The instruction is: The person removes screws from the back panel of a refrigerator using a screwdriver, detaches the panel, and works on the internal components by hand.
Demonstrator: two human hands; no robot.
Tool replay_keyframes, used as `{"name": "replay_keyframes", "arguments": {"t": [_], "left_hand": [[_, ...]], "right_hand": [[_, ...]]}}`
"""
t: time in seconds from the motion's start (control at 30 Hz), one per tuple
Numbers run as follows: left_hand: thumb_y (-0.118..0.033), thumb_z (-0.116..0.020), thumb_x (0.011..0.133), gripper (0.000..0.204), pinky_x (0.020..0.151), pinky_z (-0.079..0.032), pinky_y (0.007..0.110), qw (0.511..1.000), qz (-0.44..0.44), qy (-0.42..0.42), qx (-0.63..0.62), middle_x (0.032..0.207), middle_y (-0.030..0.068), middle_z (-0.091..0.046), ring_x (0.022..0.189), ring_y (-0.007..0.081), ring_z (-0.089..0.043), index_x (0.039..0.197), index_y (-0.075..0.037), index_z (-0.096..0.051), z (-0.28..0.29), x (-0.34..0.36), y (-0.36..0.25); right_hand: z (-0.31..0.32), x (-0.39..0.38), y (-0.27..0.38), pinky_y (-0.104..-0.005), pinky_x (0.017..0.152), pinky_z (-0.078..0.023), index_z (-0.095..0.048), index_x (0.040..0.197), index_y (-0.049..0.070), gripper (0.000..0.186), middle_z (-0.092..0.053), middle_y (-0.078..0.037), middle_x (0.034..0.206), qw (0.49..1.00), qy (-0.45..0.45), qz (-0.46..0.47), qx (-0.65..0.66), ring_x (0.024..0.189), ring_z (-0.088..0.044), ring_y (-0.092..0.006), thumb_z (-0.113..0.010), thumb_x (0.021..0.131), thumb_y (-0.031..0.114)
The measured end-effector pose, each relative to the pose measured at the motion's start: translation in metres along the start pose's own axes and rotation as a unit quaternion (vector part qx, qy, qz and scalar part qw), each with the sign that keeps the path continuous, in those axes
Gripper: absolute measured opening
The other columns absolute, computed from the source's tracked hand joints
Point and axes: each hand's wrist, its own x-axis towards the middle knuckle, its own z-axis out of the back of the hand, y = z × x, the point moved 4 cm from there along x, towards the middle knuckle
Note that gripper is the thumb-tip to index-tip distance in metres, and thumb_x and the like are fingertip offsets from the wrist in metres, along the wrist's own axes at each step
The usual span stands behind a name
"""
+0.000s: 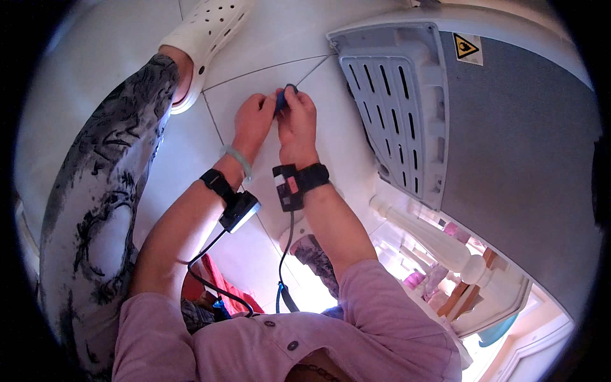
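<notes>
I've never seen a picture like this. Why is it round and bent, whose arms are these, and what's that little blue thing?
The camera sits on a person's head and looks down; its wide lens bends straight edges. The two bare arms are that person's own. The left hand and right hand together pinch a small blue object; what it is cannot be told. Each wrist wears a black strap with a small device and cable. Below lies a white tiled floor, with a white clog and a grey appliance alongside.

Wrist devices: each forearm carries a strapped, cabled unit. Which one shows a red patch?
The device on the right wrist; it shows red, while the left wrist's device is black with a pale face.
</notes>
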Motion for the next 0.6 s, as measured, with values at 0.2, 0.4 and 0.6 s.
{"name": "replay_keyframes", "arguments": {"t": [0.2,0.4,0.6], "left_hand": [[-0.015,-0.061,0.084,0.016,0.072,-0.05,0.042,0.987,-0.141,-0.044,0.062,0.088,0.018,-0.067,0.081,0.0364,-0.064,0.091,-0.001,-0.064,-0.013,0.031,-0.042],[-0.015,-0.062,0.083,0.019,0.076,-0.051,0.042,0.972,-0.213,-0.04,0.095,0.09,0.0181,-0.067,0.086,0.0357,-0.065,0.098,-0.002,-0.063,-0.076,0.072,-0.084],[-0.016,-0.064,0.081,0.018,0.076,-0.051,0.042,0.977,-0.196,-0.047,0.075,0.089,0.0168,-0.068,0.085,0.0351,-0.065,0.096,-0.005,-0.063,-0.116,0.105,-0.093]], "right_hand": [[0.047,-0.038,-0.024,-0.0303,0.072,-0.048,-0.051,0.099,-0.003,0.017,-0.057,-0.01,0.086,0.999,-0.042,0.008,-0.028,0.079,-0.059,-0.0189,-0.056,0.095,0.013],[0.087,-0.071,-0.047,-0.0292,0.066,-0.049,-0.05,0.103,-0.004,0.019,-0.059,-0.008,0.085,0.994,-0.094,0.012,-0.054,0.072,-0.059,-0.0163,-0.058,0.093,0.011],[0.098,-0.063,-0.053,-0.0299,0.071,-0.049,-0.049,0.107,-0.005,0.019,-0.06,-0.011,0.086,0.998,-0.035,0.0,-0.044,0.077,-0.06,-0.0182,-0.055,0.094,0.008]]}}
